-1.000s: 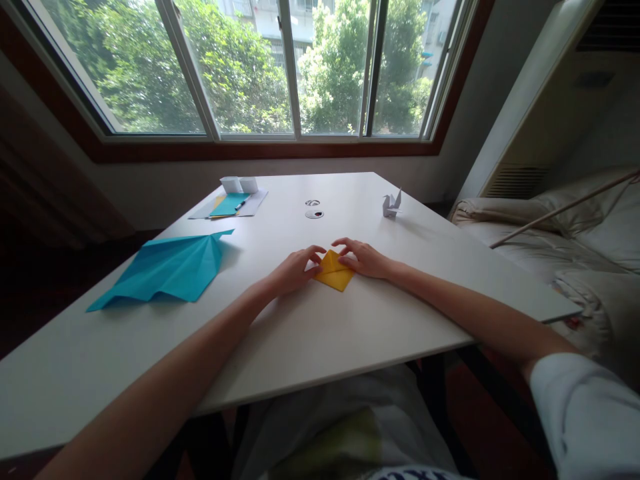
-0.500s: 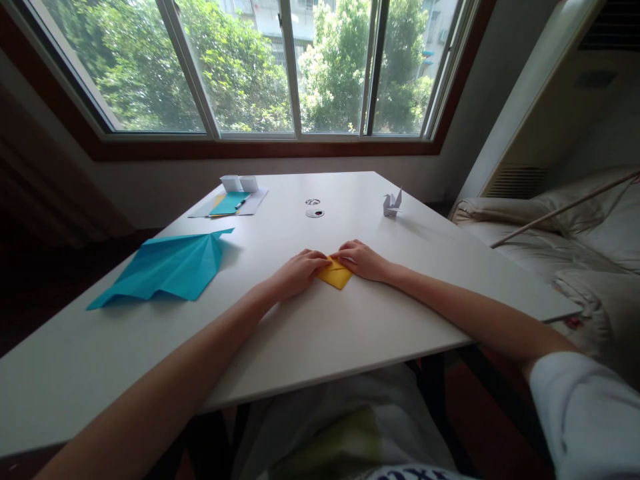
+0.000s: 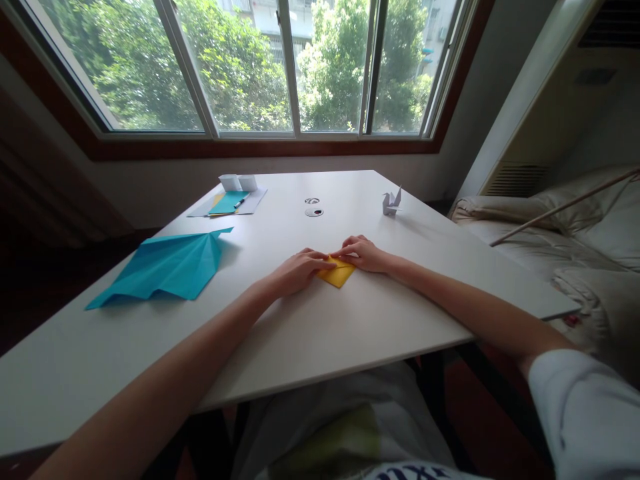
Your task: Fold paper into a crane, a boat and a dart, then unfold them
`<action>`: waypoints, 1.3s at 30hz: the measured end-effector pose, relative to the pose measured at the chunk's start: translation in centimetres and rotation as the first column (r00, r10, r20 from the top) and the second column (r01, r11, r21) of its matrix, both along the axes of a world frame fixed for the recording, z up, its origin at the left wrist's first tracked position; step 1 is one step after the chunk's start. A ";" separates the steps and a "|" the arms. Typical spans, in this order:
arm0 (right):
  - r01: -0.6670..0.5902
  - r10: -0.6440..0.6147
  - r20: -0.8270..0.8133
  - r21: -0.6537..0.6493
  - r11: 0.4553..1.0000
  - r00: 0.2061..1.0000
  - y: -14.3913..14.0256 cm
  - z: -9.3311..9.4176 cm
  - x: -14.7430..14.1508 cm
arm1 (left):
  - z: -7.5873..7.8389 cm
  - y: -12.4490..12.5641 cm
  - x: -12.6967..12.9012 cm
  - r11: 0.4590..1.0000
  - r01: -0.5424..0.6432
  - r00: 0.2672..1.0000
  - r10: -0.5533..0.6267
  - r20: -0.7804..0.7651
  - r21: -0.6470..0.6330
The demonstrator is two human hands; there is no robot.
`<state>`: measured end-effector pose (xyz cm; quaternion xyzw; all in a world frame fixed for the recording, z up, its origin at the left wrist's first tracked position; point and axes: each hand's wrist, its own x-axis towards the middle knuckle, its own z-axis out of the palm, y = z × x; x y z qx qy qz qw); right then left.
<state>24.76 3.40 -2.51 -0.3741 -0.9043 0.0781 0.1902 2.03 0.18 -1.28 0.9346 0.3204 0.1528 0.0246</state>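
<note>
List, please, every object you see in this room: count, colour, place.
Smooth table: 1, white, centre
Small folded paper: 1, yellow, table's middle
Large creased paper: 1, blue, table's left
Folded paper bird: 1, white, table's far right
Flat paper sheets: several, white, blue, yellow, table's far left
Slim pen: 1, dark and white, on sheets
Standing folded paper: 2 parts, white, sheets' far end
Round fittings: 2, silvery, table's far middle
Glass window: 1, brown frame, beyond table
Cushioned seat: 1, cream, right
Thin stick: 1, brownish, across seat
Vented cabinet: 1, cream, far right
Curtain: 1, brown, far left
Shirt: 1, mostly white, bottom
Left hand: 1, bare, touching yellow paper's left
Right hand: 1, bare, touching its right
</note>
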 end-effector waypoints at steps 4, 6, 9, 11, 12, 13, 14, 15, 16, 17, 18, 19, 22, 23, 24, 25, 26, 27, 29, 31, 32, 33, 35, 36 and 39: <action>-0.032 0.032 -0.008 -0.010 0.999 0.999 0.2 0.1 0.2 | 0.0 0.0 -0.1 0.999 -0.020 1.000 0.020 -0.001 -0.028; -0.053 0.053 -0.007 -0.009 0.999 0.999 0.2 0.3 0.3 | -0.1 0.0 -0.1 0.999 -0.024 1.000 0.025 0.013 -0.040; -0.090 0.090 -0.013 -0.027 0.996 0.996 0.2 0.7 0.6 | -0.1 -0.1 -0.1 0.999 -0.031 0.999 0.031 0.013 -0.040; -0.123 0.122 -0.037 -0.055 0.991 0.992 0.1 1.0 0.9 | 0.0 -0.1 -0.1 0.998 -0.041 0.999 0.041 0.006 -0.042; -0.142 0.138 -0.054 -0.070 0.987 0.989 0.1 1.2 1.1 | 0.0 -0.1 -0.2 0.998 -0.043 0.999 0.044 0.004 -0.045; -0.159 0.153 -0.071 -0.086 0.984 0.986 0.0 1.3 1.3 | 0.0 -0.1 -0.2 0.998 -0.044 0.999 0.044 0.002 -0.049; -0.172 0.164 -0.085 -0.103 0.980 0.983 0.0 1.5 1.5 | 0.1 -0.1 -0.2 0.998 -0.044 0.999 0.044 -0.001 -0.053; -0.183 0.173 -0.093 -0.119 0.976 0.981 -0.1 1.6 1.7 | 0.1 -0.2 -0.2 0.997 -0.044 0.999 0.044 -0.005 -0.056; -0.194 0.183 -0.094 -0.135 0.972 0.979 -0.3 1.7 1.9 | 0.1 -0.2 -0.2 0.997 -0.045 0.999 0.045 -0.008 -0.057; -0.205 0.192 -0.093 -0.146 0.968 0.977 -0.4 1.9 2.1 | 0.1 -0.2 -0.3 0.997 -0.046 0.999 0.045 -0.012 -0.058; -0.215 0.203 -0.094 -0.150 0.965 0.975 -0.6 2.0 2.2 | 0.2 -0.2 -0.3 0.997 -0.050 0.999 0.049 -0.014 -0.059; -0.225 0.213 -0.097 -0.144 0.964 0.972 -0.7 2.1 2.4 | 0.2 -0.3 -0.3 0.997 -0.054 0.998 0.053 -0.015 -0.060; -0.239 0.227 -0.124 -0.089 0.967 0.966 -1.2 2.2 2.5 | 0.4 -0.4 -0.3 0.996 -0.058 0.998 0.057 -0.019 -0.062; -0.243 0.233 -0.124 -0.067 0.968 0.964 -1.3 2.2 2.5 | 0.5 -0.5 -0.2 0.996 -0.059 0.998 0.058 -0.019 -0.063; -0.248 0.241 -0.114 -0.044 0.968 0.964 -1.3 2.2 2.5 | 0.6 -0.5 -0.2 0.996 -0.061 0.998 0.060 -0.018 -0.061; -0.250 0.247 -0.093 -0.019 0.968 0.965 -1.4 2.2 2.5 | 0.7 -0.6 -0.2 0.996 -0.062 0.998 0.061 -0.017 -0.057; -0.247 0.247 -0.062 0.008 0.969 0.967 -1.3 2.2 2.5 | 0.8 -0.6 -0.2 0.997 -0.063 0.998 0.062 -0.014 -0.049; -0.235 0.236 -0.024 0.037 0.971 0.971 -1.3 2.1 2.5 | 0.9 -0.6 -0.2 0.997 -0.060 0.998 0.060 -0.010 -0.037; -0.192 0.188 0.053 0.097 0.977 0.981 -1.2 2.0 2.4 | 1.0 -0.7 -0.3 0.999 -0.038 0.999 0.038 -0.005 -0.017; -0.142 0.127 0.107 0.145 0.979 0.986 -1.2 1.9 2.3 | 1.0 -0.8 -0.4 1.000 -0.005 1.000 0.005 0.005 -0.011; -0.122 0.102 0.123 0.164 0.979 0.987 -1.3 1.8 2.2 | 1.0 -0.9 -0.4 1.000 0.014 1.000 -0.014 0.010 -0.011; -0.108 0.085 0.133 0.179 0.978 0.988 -1.3 1.7 2.1 | 1.0 -0.9 -0.5 0.999 0.034 0.999 -0.034 0.013 -0.012; -0.099 0.071 0.140 0.201 0.975 0.988 -1.5 1.7 1.9 | 0.9 -1.0 -0.5 0.998 0.061 0.998 -0.061 0.010 -0.017; -0.103 0.074 0.141 0.210 0.972 0.987 -1.6 1.7 1.8 | 0.9 -1.0 -0.5 0.997 0.067 0.998 -0.067 0.003 -0.024; -0.142 0.110 0.146 0.232 0.962 0.983 -2.2 1.9 1.4 | 0.8 -1.0 -0.5 0.997 0.069 0.997 -0.070 -0.014 -0.040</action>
